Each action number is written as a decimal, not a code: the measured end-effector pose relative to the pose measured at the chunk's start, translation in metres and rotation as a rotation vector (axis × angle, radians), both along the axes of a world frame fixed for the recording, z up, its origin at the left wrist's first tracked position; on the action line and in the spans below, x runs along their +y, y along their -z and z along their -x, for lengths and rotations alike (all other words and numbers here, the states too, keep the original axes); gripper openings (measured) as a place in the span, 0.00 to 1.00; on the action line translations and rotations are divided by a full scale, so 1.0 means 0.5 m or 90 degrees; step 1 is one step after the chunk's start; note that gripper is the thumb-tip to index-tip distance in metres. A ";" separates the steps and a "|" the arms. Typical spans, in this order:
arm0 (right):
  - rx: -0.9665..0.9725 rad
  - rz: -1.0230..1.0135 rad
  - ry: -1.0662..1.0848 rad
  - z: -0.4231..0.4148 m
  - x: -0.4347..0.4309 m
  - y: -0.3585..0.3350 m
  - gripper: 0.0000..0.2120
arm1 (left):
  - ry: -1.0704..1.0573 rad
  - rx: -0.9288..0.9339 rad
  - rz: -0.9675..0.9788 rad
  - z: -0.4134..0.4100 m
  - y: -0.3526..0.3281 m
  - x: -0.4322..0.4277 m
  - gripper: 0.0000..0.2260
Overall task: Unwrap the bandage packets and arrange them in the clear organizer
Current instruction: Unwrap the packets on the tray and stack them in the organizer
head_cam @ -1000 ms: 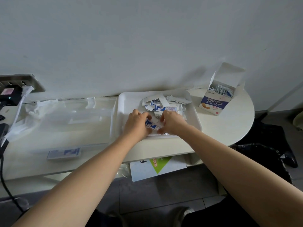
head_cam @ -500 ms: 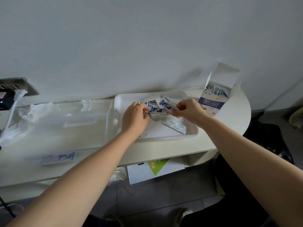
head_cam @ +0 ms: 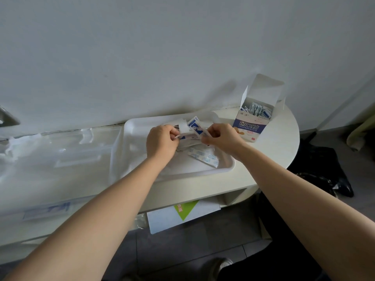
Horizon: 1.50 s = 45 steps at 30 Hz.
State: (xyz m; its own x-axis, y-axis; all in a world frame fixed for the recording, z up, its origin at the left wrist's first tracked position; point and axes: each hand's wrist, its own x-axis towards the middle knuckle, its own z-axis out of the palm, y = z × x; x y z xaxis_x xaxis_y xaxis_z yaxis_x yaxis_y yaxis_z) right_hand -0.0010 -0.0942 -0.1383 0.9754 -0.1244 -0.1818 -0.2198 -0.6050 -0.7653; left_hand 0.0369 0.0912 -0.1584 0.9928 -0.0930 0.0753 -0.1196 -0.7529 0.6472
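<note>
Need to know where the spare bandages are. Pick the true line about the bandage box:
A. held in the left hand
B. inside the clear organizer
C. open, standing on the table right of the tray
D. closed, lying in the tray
C: the box stands with its flap up on the table, right of the tray, packets showing inside.

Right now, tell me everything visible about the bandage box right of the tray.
The bandage box is a white card carton with a blue band of white characters on its front and a tan bandage picture below. It stands upright at the rounded end of the table, right of the white tray. Its top flap is open and stands up behind; white-and-blue packets fill it. Nothing touches it but the table.
</note>
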 end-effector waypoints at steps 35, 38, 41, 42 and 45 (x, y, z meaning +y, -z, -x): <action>-0.044 0.202 -0.167 0.050 0.077 0.026 0.10 | 0.150 0.042 -0.123 0.107 -0.014 0.073 0.11; -0.026 0.161 -0.178 0.058 0.077 0.023 0.05 | 0.166 0.058 -0.118 0.109 -0.006 0.068 0.10; -0.027 0.141 -0.174 0.061 0.077 0.024 0.05 | 0.159 0.049 -0.111 0.110 -0.002 0.070 0.09; -0.021 0.139 -0.173 0.060 0.075 0.025 0.05 | 0.163 0.048 -0.116 0.110 -0.001 0.071 0.10; -0.001 0.145 -0.171 0.061 0.073 0.026 0.06 | 0.176 0.050 -0.130 0.112 -0.005 0.073 0.10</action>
State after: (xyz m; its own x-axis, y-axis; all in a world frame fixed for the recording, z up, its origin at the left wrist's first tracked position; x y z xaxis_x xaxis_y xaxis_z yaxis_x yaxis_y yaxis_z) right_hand -0.0315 -0.0576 -0.1511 0.9790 0.0991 -0.1779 -0.0293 -0.7962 -0.6043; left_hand -0.0191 0.1278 -0.1561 0.9301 -0.3641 -0.0483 -0.2924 -0.8136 0.5026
